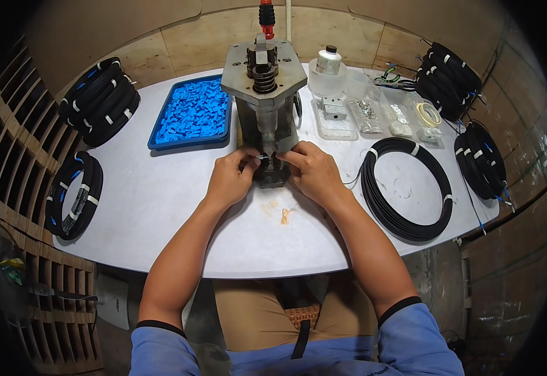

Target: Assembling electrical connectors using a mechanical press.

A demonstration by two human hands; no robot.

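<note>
A metal bench press (265, 94) with a spring and an angular top plate stands in the middle of the table. At its lower jaw, my left hand (231, 177) pinches a small silvery piece (261, 157), too small to name. My right hand (314, 168) is closed by fingertip and thumb at the other side of the jaw; what it grips is hidden. To the right lies a coil of black cable (374, 203) bound with white tape. A thin strand from it runs toward my right wrist, its end out of sight.
A dark blue tray (154, 146) of small blue plastic parts sits left of the press. Clear containers (367, 116) with small parts and a white bottle (329, 61) stand back right. More black cable coils (100, 100) line both table sides.
</note>
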